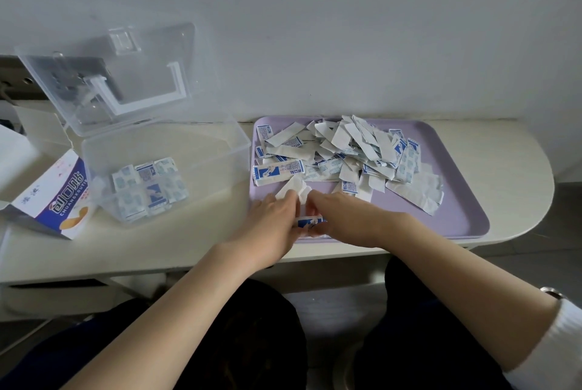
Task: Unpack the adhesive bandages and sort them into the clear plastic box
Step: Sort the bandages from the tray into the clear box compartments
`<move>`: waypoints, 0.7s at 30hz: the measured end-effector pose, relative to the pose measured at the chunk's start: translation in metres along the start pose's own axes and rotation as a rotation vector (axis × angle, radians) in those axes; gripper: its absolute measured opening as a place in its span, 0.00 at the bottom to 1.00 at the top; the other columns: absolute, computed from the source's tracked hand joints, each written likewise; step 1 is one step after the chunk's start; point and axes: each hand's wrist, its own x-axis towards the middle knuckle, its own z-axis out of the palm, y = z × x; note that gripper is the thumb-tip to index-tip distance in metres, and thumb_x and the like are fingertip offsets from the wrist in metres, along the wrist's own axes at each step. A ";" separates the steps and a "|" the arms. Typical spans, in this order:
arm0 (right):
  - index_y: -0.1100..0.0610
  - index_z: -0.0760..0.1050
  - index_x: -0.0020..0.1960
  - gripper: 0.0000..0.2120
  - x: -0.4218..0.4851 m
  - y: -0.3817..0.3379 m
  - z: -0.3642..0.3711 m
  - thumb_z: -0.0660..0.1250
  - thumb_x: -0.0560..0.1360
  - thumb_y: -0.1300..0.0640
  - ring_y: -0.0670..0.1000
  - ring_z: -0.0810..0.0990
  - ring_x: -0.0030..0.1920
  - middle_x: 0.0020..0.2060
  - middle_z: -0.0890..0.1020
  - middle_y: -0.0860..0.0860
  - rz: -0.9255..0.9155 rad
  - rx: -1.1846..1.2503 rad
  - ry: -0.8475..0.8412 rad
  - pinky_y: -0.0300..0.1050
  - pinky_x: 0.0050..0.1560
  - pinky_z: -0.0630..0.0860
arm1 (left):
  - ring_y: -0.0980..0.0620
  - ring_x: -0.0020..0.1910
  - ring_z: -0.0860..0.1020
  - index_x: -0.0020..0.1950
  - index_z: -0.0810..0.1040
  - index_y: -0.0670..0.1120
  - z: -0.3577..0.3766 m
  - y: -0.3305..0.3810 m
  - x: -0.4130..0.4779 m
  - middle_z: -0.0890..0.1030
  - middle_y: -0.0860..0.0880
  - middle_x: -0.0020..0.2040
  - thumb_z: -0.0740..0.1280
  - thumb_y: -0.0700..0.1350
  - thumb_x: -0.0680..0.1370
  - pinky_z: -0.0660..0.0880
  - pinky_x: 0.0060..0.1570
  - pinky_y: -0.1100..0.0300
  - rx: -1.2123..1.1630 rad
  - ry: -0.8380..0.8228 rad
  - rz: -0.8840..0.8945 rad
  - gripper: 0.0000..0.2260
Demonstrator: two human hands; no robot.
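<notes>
Head: left hand (273,223), right hand (341,216) pinch blue-white bandage (310,221).

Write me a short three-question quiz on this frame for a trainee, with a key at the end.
1. True or false: the lid of the clear plastic box is shut.
2. Where does the pile of wrappers lie? A. in the box. B. on the purple tray. C. on the floor.
3. What do the left hand and the right hand grip between them?

Key
1. False: the lid stands open, tilted back.
2. B.
3. A blue-and-white bandage packet, held over the tray's near edge.
</notes>
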 end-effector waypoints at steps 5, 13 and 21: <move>0.54 0.68 0.57 0.11 0.004 -0.005 -0.003 0.65 0.76 0.53 0.53 0.76 0.53 0.52 0.79 0.51 0.022 0.064 0.297 0.44 0.47 0.69 | 0.47 0.54 0.72 0.54 0.71 0.44 -0.008 -0.002 0.001 0.76 0.47 0.53 0.62 0.46 0.80 0.67 0.52 0.57 0.014 0.220 0.049 0.07; 0.60 0.60 0.68 0.25 0.017 -0.001 0.023 0.65 0.74 0.66 0.56 0.64 0.66 0.65 0.64 0.57 0.114 0.329 0.318 0.39 0.61 0.61 | 0.45 0.61 0.65 0.64 0.64 0.43 0.010 -0.013 0.001 0.66 0.44 0.61 0.57 0.43 0.80 0.64 0.57 0.58 0.253 0.116 -0.029 0.13; 0.64 0.69 0.62 0.18 0.021 -0.015 0.041 0.59 0.73 0.73 0.59 0.73 0.58 0.59 0.70 0.59 0.002 0.419 0.447 0.43 0.57 0.69 | 0.46 0.64 0.64 0.71 0.57 0.43 0.018 -0.014 0.003 0.64 0.44 0.66 0.55 0.44 0.80 0.60 0.62 0.60 0.272 0.148 -0.055 0.20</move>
